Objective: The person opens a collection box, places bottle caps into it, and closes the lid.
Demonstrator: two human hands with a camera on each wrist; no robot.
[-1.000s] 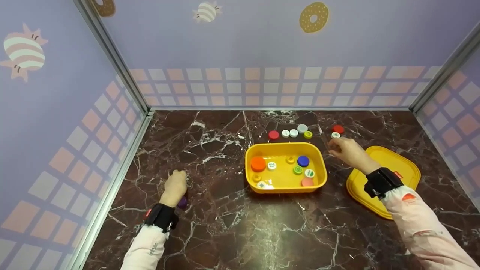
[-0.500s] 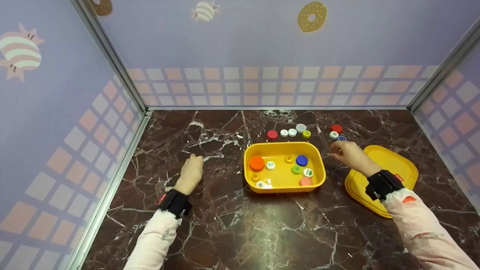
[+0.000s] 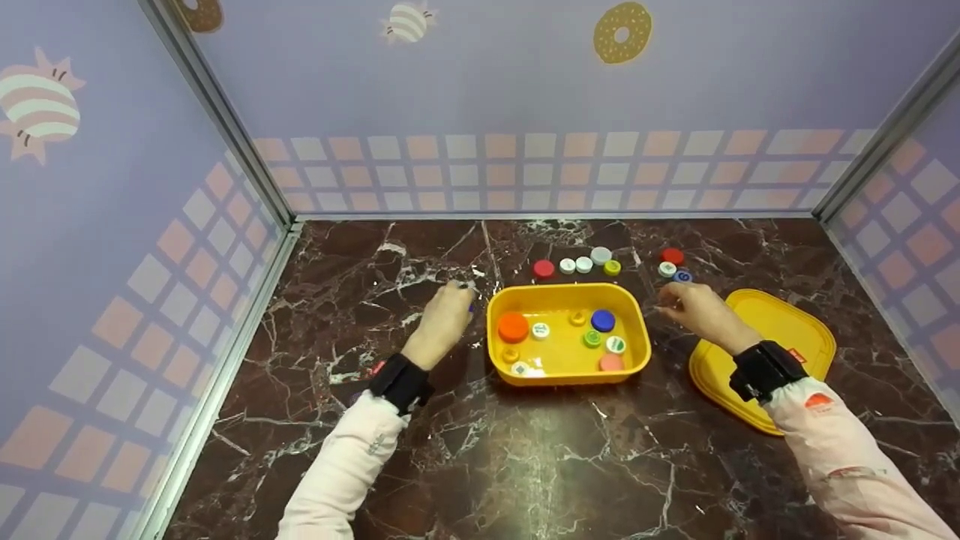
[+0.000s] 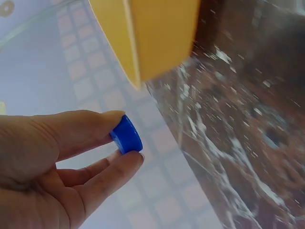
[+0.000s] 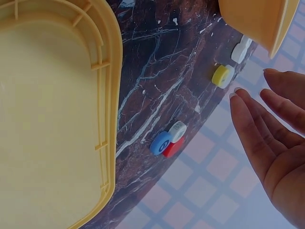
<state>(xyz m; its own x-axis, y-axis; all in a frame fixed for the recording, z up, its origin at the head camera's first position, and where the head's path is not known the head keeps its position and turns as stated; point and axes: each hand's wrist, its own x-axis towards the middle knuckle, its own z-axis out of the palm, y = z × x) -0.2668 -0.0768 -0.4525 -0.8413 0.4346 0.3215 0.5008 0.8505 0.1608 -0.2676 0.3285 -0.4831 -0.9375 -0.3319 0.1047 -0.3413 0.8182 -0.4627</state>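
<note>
My left hand is just left of the yellow plastic box. In the left wrist view its thumb and fingertips pinch a small blue bottle cap, with the box wall close by. My right hand hovers right of the box, over the near side of a blue cap. Its fingers are loosely bent and hold nothing. Inside the box lie several bottle caps, among them an orange one, a dark blue one and a pink one.
Behind the box lies a row of caps, including a red one and a yellow-green one. Another red cap and a white cap lie farther right. The yellow lid lies under the right forearm. Patterned walls enclose the marble table.
My left hand has moved right and away from me, from the table's left part to the box's left side, carrying the blue cap. The right hand has hardly moved.
</note>
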